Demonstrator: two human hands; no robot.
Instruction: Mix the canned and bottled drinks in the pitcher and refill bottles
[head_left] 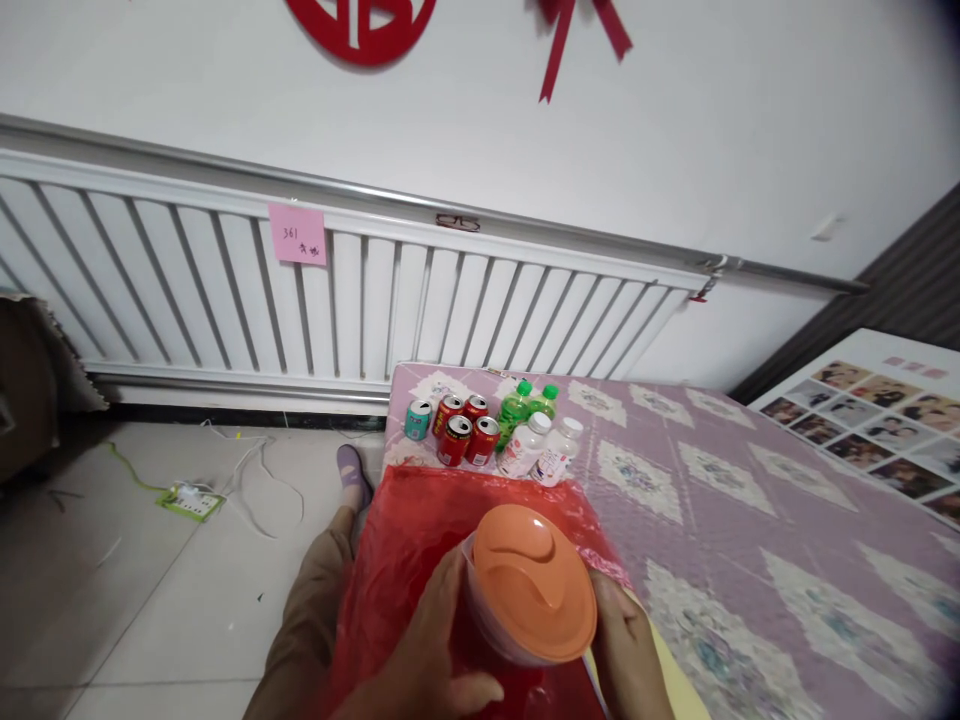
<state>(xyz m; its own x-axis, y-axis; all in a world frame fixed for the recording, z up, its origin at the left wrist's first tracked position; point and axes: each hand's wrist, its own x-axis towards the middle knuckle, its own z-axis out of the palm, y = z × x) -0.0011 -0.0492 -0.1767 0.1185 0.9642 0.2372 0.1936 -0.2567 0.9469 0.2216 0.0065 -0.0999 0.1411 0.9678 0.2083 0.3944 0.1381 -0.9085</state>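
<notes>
A clear plastic container with an orange lid (532,590) is tilted between my two hands. My left hand (435,640) lies against its left side, with the thumb apart below. At the right side, my right hand (628,635) has its fingers bent around the container's edge. Beneath both hands spreads a red plastic bag (401,545). Just past the bag stand several red drink cans (455,442), a teal can (418,420), two green-capped bottles (514,408) and two white bottles with white caps (525,447).
The bed's purple patterned cover (720,530) extends to the right. A white radiator (480,300) runs along the wall behind. On the floor at left lie a green power strip (189,502) and loose cables. A photo board (877,410) leans at the far right.
</notes>
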